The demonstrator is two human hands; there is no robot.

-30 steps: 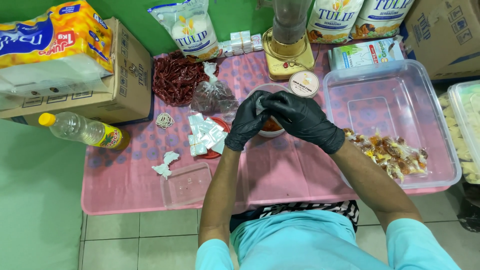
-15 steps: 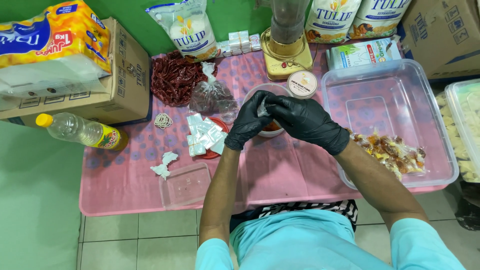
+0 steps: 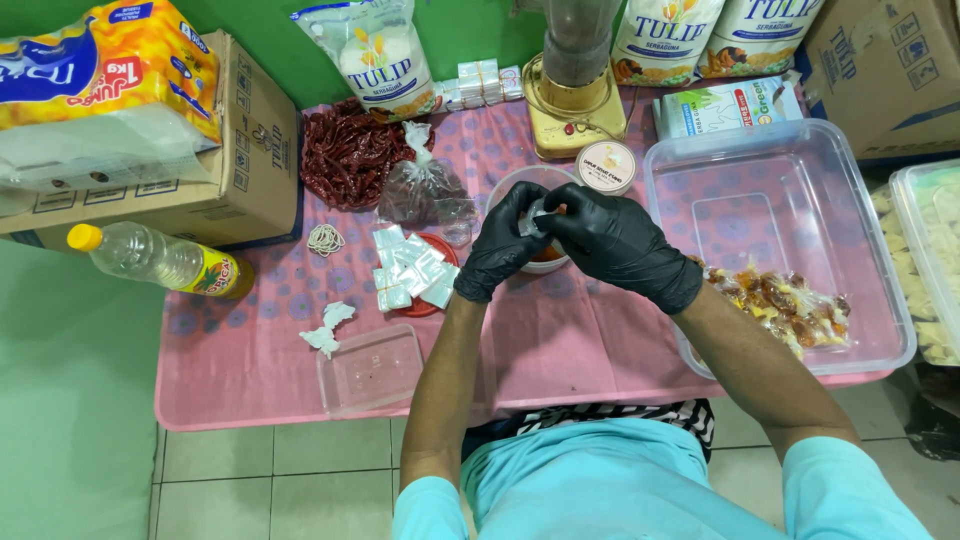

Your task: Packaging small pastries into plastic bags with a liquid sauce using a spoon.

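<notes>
Both my hands wear black gloves and meet over a white bowl (image 3: 520, 180) of red sauce at the middle of the pink table. My left hand (image 3: 503, 245) and my right hand (image 3: 617, 242) together pinch a small clear plastic pouch (image 3: 536, 217) between the fingertips, just above the bowl. The pouch is mostly hidden by my fingers. A stack of flat empty pouches (image 3: 408, 268) lies on a red lid to the left of my left hand.
A large clear tub (image 3: 790, 160) at right holds several filled sauce packets (image 3: 780, 305). Dried red chillies (image 3: 345, 155), a knotted plastic bag (image 3: 425, 190), rubber bands (image 3: 326, 239), a small clear tray (image 3: 370, 368), an oil bottle (image 3: 160, 260), a blender (image 3: 575, 85) and a round lidded tub (image 3: 606, 166) surround the bowl.
My hands stay over the bowl; the fingers have shifted around the pouch and lifted it slightly away from me.
</notes>
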